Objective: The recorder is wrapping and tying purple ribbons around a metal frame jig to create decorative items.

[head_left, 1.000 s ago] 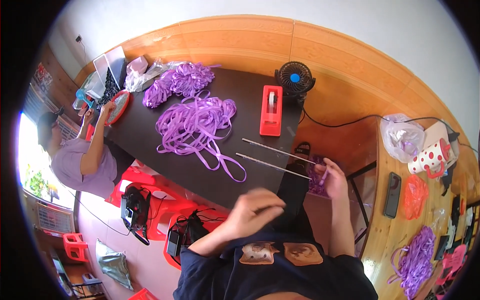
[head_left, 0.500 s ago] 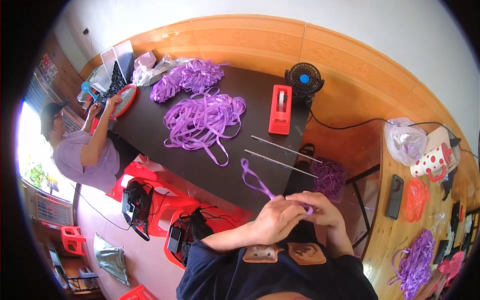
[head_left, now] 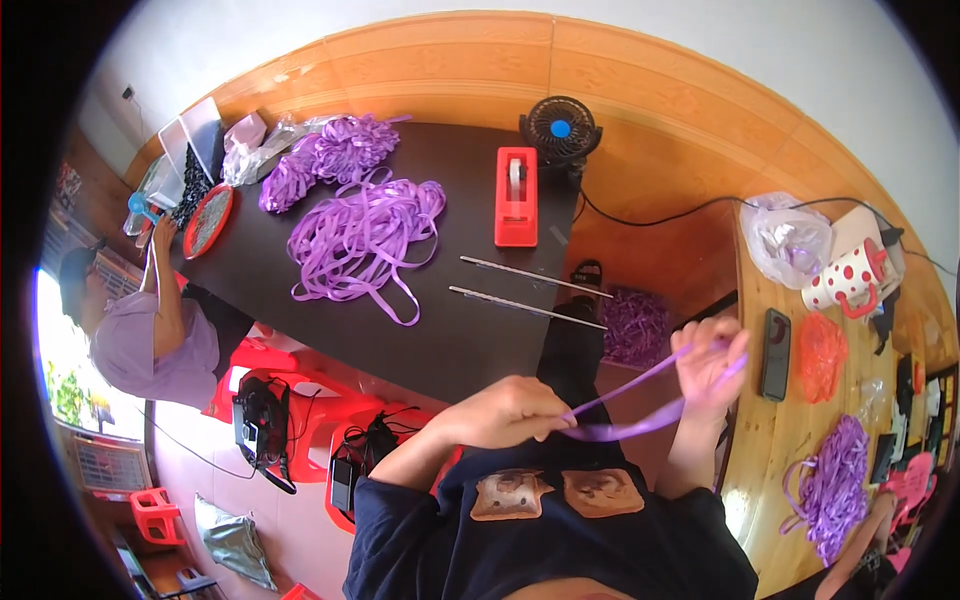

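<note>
Both hands grip one purple ribbon [head_left: 640, 405] above the lap — the left hand [head_left: 510, 408] pinches its lower end, the right hand [head_left: 712, 360] is closed on the upper part, beside the dark tabletop [head_left: 470, 330].

Red tape dispenser [head_left: 516, 197], black fan [head_left: 559, 128]

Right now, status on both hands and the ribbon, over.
Left hand pinching purple ribbon. Right hand gripping its other end, raised. Ribbon looped between them, above the lap. Nothing obstructing.
</note>
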The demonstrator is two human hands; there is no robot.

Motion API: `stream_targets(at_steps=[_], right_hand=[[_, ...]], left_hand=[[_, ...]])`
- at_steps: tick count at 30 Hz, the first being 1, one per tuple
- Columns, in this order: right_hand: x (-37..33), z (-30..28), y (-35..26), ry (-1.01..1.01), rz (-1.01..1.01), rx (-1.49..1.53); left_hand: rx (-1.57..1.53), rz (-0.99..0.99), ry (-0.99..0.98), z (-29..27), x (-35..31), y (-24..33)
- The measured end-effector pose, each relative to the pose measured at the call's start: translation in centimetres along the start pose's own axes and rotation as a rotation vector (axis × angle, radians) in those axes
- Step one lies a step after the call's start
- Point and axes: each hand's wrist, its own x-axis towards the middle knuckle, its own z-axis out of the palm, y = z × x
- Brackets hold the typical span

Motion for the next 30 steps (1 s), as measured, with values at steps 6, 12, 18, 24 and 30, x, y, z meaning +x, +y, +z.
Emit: stream_targets(at_steps=[6,12,18,24,30], right_hand=[[-2.2,-6.6,-1.5,0.332,0.167,0.197],[-6.7,-12.0,0.9,0.289,0.563,-1.532],[-3.7,0.5,3.2,-0.099,0.3,-0.916],[-3.3,1.1,4.3,-0.227,0.009,-1.268],[-2.6,1.7,2.4,-0.336,-0.209,-1.539]], left_hand=[[-0.324,-0.426,0.211,-0.4,0.6,-0.5],[-0.384,-0.477,0.268,0.9,2.2,-1.6],[-0.42,-0.525,0.286,2.4,3.6,-1.0],[-0.536,-0.512,0.238,3.4,3.5,-0.9],[-0.791,-0.528,0.198,4.6,2.2,-2.4]])
